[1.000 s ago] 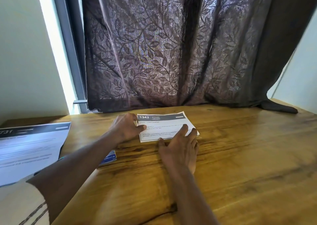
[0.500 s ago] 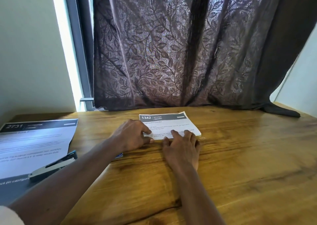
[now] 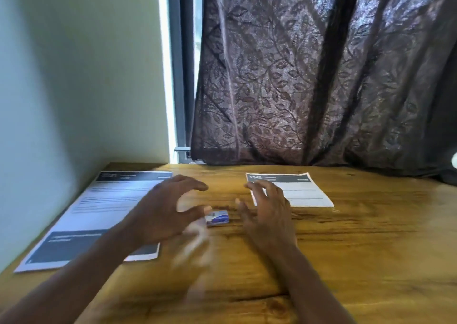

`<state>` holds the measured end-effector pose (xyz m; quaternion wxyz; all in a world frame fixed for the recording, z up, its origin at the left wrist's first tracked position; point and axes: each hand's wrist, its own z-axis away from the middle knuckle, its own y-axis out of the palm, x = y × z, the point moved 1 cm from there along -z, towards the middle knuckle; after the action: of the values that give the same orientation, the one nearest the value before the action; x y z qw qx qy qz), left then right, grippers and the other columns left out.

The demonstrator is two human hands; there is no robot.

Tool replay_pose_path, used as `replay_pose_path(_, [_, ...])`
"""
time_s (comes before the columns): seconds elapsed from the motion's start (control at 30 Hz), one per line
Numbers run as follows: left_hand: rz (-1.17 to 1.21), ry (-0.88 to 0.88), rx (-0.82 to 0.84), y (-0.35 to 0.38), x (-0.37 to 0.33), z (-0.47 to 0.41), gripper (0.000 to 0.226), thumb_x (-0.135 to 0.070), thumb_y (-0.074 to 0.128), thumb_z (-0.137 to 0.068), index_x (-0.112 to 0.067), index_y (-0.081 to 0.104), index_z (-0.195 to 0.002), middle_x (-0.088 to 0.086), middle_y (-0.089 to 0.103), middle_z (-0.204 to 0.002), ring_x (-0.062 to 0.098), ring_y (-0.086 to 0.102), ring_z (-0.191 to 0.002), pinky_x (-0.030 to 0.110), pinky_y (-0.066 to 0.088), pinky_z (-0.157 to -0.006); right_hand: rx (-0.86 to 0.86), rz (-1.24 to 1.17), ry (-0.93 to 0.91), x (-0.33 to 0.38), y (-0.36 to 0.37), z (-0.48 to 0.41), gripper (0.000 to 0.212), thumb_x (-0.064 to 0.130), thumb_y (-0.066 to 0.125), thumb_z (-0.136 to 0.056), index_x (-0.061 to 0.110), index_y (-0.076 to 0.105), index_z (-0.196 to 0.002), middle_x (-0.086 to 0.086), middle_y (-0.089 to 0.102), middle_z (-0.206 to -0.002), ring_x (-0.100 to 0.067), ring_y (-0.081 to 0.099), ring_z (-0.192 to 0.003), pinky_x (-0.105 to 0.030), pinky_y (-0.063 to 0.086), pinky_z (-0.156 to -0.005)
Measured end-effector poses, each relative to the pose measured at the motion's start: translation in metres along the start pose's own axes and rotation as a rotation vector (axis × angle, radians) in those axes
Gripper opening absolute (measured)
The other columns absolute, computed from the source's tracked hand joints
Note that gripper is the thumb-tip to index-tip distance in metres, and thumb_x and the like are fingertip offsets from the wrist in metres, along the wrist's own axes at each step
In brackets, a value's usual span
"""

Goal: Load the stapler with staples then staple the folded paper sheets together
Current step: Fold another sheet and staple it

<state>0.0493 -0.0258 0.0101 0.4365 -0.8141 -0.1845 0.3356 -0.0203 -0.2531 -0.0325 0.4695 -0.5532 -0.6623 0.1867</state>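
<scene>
Just staple box [image 3: 217, 217] (closed) between hands

Wooden table [image 3: 358, 262]; leaf-pattern curtain [image 3: 309, 76] over bright window [image 3: 173, 76]; pale wall [image 3: 74, 76].

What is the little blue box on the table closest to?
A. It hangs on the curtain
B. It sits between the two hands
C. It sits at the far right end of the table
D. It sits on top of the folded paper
B: the little blue box lies on the bare wood of the table, with the left hand on one side and the right hand on the other, both open.
</scene>
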Motion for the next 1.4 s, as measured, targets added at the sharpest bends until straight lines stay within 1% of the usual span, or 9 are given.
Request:
replay_pose_path(0.13, [-0.092, -0.111, 0.082, -0.025, 0.039, 0.042, 0.056, -0.072, 0.064, -0.08, -0.042, 0.063, -0.127, -0.02, 0.063, -0.118, 0.001, 0.059, -0.103, 0.031, 0.052, -0.089, 0.104, -0.092, -0.156, 0.032, 0.014, 0.015, 0.052, 0.058, 0.044, -0.094, 0.033, 0.055, -0.138, 0.007, 0.048, -0.141, -0.011, 0.04, -0.133, -0.035, 0.038, -0.111])
replay_pose_path(0.3, [-0.144, -0.107, 0.077, -0.012, 0.054, 0.051, 0.043, -0.047, 0.069, -0.089, -0.036, 0.063, -0.13, -0.015, 0.064, -0.109, 0.008, 0.057, -0.099, 0.027, 0.047, -0.082, 0.223, -0.03, -0.168, 0.041, 0.021, 0.028, 0.063, 0.063, 0.035, -0.087, 0.035, 0.052, -0.141, 0.008, 0.044, -0.144, -0.012, 0.037, -0.136, -0.039, 0.036, -0.113])
replay_pose_path(0.5, [-0.047, -0.085, 0.041, 0.009, 0.033, 0.048, 0.041, -0.051, 0.07, -0.084, -0.033, 0.066, -0.12, -0.011, 0.065, -0.107, 0.007, 0.054, -0.089, 0.013, 0.033, -0.066, 0.258, 0.011, -0.132, 0.042, 0.018, 0.029, 0.051, 0.052, 0.051, -0.096, 0.035, 0.049, -0.144, 0.009, 0.042, -0.145, -0.009, 0.036, -0.136, -0.038, 0.038, -0.113])
replay_pose_path(0.77, [-0.115, -0.147, 0.002, -0.005, 0.036, 0.041, 0.062, -0.076, 0.051, -0.087, -0.034, 0.061, -0.132, -0.012, 0.069, -0.118, 0.012, 0.064, -0.102, 0.031, 0.049, -0.08, 0.145, -0.131, -0.173, 0.067, 0.021, 0.031, 0.042, 0.056, 0.042, -0.097, 0.036, 0.062, -0.127, 0.012, 0.056, -0.129, -0.008, 0.048, -0.125, -0.04, 0.044, -0.105])
replay_pose_path(0.87, [-0.215, -0.252, -0.148, -0.019, 0.071, 0.037, 0.055, -0.065, 0.048, -0.096, -0.028, 0.063, -0.133, -0.002, 0.065, -0.135, 0.021, 0.061, -0.12, 0.044, 0.05, -0.098, 0.084, -0.2, -0.112, 0.105, 0.025, 0.014, 0.03, 0.047, 0.053, -0.095, 0.032, 0.064, -0.119, 0.014, 0.065, -0.104, -0.011, 0.058, -0.103, -0.04, 0.05, -0.092])
replay_pose_path(0.93, [-0.239, -0.32, -0.139, -0.019, 0.091, 0.036, 0.052, -0.058, 0.048, -0.099, -0.025, 0.059, -0.138, 0.002, 0.058, -0.146, 0.024, 0.054, -0.132, 0.05, 0.043, -0.107, 0.21, -0.208, -0.029, 0.131, 0.031, -0.008, 0.03, 0.04, 0.06, -0.095, 0.027, 0.064, -0.122, 0.01, 0.069, -0.095, -0.015, 0.064, -0.091, -0.036, 0.053, -0.083])
replay_pose_path(1.07, [-0.27, -0.418, -0.053, -0.014, 0.108, 0.039, 0.058, -0.055, 0.038, -0.103, -0.025, 0.039, -0.153, 0.005, 0.036, -0.164, 0.026, 0.032, -0.151, 0.055, 0.022, -0.122, 0.425, -0.061, 0.114, 0.164, 0.059, -0.05, 0.047, 0.043, 0.061, -0.094, 0.02, 0.054, -0.135, -0.004, 0.066, -0.127, -0.022, 0.061, -0.105, -0.034, 0.051, -0.09])
replay_pose_path(1.2, [-0.22, -0.395, -0.061, -0.007, 0.108, 0.036, 0.057, -0.04, 0.04, -0.104, -0.022, 0.026, -0.157, 0.009, 0.035, -0.162, 0.028, 0.032, -0.149, 0.053, 0.026, -0.121, 0.557, -0.079, 0.268, 0.17, 0.089, -0.073, 0.045, 0.046, 0.065, -0.088, 0.016, 0.057, -0.12, -0.004, 0.064, -0.114, -0.023, 0.06, -0.098, -0.034, 0.052, -0.079])
replay_pose_path(1.4, [-0.043, -0.422, -0.105, 0.002, 0.111, 0.032, 0.068, -0.022, 0.047, -0.096, -0.021, 0.019, -0.157, 0.011, 0.042, -0.154, 0.031, 0.038, -0.141, 0.049, 0.033, -0.117, 0.49, -0.268, 0.439, 0.166, 0.114, -0.081, 0.05, 0.043, 0.089, -0.06, 0.015, 0.065, -0.094, -0.006, 0.074, -0.092, -0.026, 0.072, -0.089, -0.041, 0.058, -0.08])
